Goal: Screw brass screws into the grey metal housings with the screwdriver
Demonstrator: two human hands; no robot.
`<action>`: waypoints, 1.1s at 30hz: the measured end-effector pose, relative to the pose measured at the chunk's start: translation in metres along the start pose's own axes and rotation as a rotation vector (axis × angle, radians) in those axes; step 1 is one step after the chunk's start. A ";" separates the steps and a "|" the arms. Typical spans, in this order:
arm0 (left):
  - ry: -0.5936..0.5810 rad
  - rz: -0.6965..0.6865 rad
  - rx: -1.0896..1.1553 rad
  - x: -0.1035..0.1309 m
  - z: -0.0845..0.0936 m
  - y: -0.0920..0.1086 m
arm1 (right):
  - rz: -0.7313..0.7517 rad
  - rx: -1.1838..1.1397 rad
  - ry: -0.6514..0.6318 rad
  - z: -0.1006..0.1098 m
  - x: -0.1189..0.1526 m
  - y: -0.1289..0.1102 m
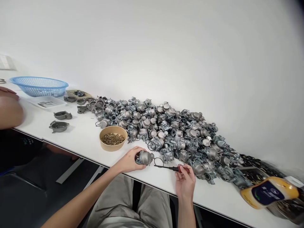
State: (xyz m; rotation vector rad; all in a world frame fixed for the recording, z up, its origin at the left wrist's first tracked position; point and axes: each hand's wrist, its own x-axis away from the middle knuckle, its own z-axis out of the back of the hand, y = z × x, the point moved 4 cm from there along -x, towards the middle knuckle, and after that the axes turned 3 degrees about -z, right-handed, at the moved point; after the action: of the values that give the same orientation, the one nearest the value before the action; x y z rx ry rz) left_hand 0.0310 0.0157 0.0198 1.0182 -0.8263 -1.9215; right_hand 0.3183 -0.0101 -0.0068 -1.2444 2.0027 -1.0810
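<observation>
Near the table's front edge, my left hand (133, 160) is closed round a grey metal carburetor (144, 158), fingers on top and thumb below. To its right, my right hand (186, 180) grips a screwdriver (172, 168) by its red and black handle, the dark shaft pointing left toward the carburetor but apart from it. A thin black rubber ring (159, 162) lies between the carburetor and the screwdriver tip. Just beyond my left hand stands a round tan bowl (111, 147) of small brass-coloured screws (112, 138).
A large pile of carburetors (166, 126) spreads behind my hands. Loose metal bowls (59, 126), a white tray (47, 102) and a blue basket (39, 85) are at left, beside another person's arm (9, 109). A yellow bottle (268, 192) lies at right, near dark small parts (256, 164).
</observation>
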 end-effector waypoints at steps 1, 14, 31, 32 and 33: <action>-0.005 0.002 -0.018 0.000 0.000 0.000 | -0.005 0.017 -0.004 -0.001 0.001 0.001; -0.046 -0.013 -0.061 0.003 -0.003 0.001 | -0.035 0.082 -0.059 -0.005 0.000 0.007; -0.068 -0.013 -0.064 0.003 -0.003 0.001 | 0.032 0.196 -0.078 -0.007 0.003 0.004; -0.072 -0.011 -0.060 0.004 -0.003 0.002 | 0.047 0.204 -0.077 -0.007 0.004 0.004; -0.077 -0.011 -0.054 0.004 -0.002 0.003 | 0.064 0.213 -0.074 -0.008 0.005 0.003</action>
State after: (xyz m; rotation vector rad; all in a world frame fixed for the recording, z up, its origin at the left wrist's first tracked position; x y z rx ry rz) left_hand 0.0322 0.0105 0.0195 0.9228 -0.8087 -1.9927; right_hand 0.3085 -0.0109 -0.0047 -1.0868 1.8070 -1.1654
